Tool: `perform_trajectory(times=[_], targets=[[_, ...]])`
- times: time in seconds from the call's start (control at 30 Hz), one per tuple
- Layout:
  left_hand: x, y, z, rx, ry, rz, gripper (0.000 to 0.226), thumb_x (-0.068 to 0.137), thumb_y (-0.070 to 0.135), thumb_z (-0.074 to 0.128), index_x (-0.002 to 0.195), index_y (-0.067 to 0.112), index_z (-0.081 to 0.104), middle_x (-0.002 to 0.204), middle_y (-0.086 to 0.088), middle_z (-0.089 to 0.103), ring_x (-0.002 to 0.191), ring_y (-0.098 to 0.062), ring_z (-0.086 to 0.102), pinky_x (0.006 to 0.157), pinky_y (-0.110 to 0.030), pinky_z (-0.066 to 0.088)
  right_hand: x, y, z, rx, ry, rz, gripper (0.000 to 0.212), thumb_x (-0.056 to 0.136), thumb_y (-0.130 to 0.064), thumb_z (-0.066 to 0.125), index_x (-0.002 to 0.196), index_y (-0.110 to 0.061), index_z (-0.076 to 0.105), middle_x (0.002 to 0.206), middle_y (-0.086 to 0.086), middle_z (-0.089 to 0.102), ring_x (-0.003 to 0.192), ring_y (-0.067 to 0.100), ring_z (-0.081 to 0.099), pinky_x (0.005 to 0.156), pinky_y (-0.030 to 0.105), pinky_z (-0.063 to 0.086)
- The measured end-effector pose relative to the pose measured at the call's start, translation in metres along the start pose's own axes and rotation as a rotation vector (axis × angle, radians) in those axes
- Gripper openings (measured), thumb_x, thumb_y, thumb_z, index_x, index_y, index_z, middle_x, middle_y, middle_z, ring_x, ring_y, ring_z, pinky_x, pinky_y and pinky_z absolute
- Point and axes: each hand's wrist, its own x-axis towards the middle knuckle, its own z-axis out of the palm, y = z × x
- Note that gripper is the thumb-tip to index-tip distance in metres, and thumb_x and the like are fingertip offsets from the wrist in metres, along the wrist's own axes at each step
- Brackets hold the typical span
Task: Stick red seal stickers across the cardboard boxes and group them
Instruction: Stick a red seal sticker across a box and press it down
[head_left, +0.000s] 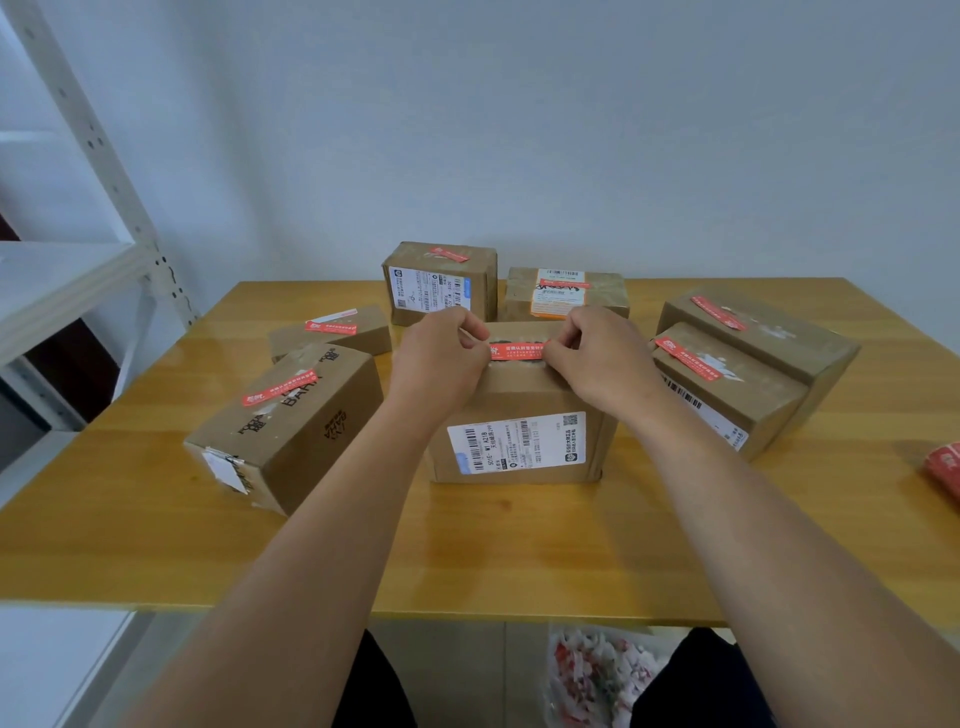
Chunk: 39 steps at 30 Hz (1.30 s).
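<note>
From the head view, a red seal sticker (518, 351) is held stretched across the top of the centre cardboard box (519, 410), which stands on the wooden table (467, 545) directly in front of the person. Its left end is pinched by the left hand (441, 358) and its right end by the right hand (602, 358), fingers curled at both ends. A white shipping label (517, 441) is seen on the near face of this box. Six further boxes are arranged around it, each already bearing a red sticker: two at the left (291, 421) (332, 332), two at the rear (439, 283) (566, 293), and two touching at the right (727, 387) (769, 332). A stack of red stickers (946, 470) is noted at the table's right edge. White shelving (78, 280) is recorded at the left.
</note>
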Motion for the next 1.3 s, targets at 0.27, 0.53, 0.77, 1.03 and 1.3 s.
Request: perform_trajectory(times=[0.27, 0.53, 0.77, 1.03, 1.3], targets=[[-0.002, 0.000, -0.002, 0.007, -0.013, -0.009, 0.011, 0.091, 0.018, 0.064, 0.089, 0.029, 0.062, 0.080, 0.008, 0.064, 0.084, -0.011, 0.059, 0.063, -0.025, 0.045, -0.002, -0.003, -0.001, -0.023, -0.012, 0.011, 0.021, 0.092, -0.028, 0.062, 0.074, -0.018, 0.056, 0.077, -0.008, 0.056, 0.068, 0.004, 0.047, 0.053, 0.022, 0.029], [-0.005, 0.002, 0.001, 0.137, 0.013, 0.091, 0.029, 0.095, 0.014, 0.051, 0.087, 0.037, 0.066, 0.098, 0.003, 0.058, 0.102, -0.020, 0.053, 0.087, -0.041, 0.049, -0.006, -0.001, -0.001, 0.005, 0.015, -0.058, 0.004, 0.094, -0.021, 0.058, 0.097, -0.021, 0.055, 0.087, -0.009, 0.050, 0.085, 0.011, 0.049, 0.060, 0.019, 0.030], [-0.025, -0.009, 0.010, 0.449, 0.136, 0.462, 0.022, 0.089, 0.006, 0.060, 0.106, 0.012, 0.072, 0.111, -0.004, 0.064, 0.107, -0.028, 0.054, 0.089, -0.043, 0.040, -0.019, 0.007, 0.010, -0.167, 0.158, -0.358, 0.036, 0.093, -0.023, 0.041, 0.114, -0.009, 0.066, 0.117, 0.005, 0.060, 0.109, 0.025, 0.050, 0.089, 0.038, 0.044], [-0.042, -0.022, 0.019, 0.489, 0.189, 0.574, 0.037, 0.101, 0.027, 0.037, 0.117, 0.012, 0.066, 0.117, -0.004, 0.067, 0.104, -0.020, 0.064, 0.092, -0.035, 0.046, -0.028, 0.010, 0.013, -0.414, 0.016, -0.479, 0.054, 0.098, -0.045, 0.027, 0.131, -0.022, 0.063, 0.133, -0.007, 0.062, 0.129, 0.016, 0.050, 0.106, 0.042, 0.036], [-0.047, -0.021, 0.021, 0.558, 0.193, 0.522, 0.044, 0.102, 0.033, 0.029, 0.127, 0.017, 0.063, 0.127, 0.000, 0.064, 0.115, -0.016, 0.059, 0.098, -0.034, 0.041, -0.034, 0.010, 0.018, -0.423, -0.010, -0.376, 0.059, 0.099, -0.047, 0.021, 0.139, -0.020, 0.054, 0.143, -0.003, 0.053, 0.137, 0.013, 0.043, 0.114, 0.038, 0.029]])
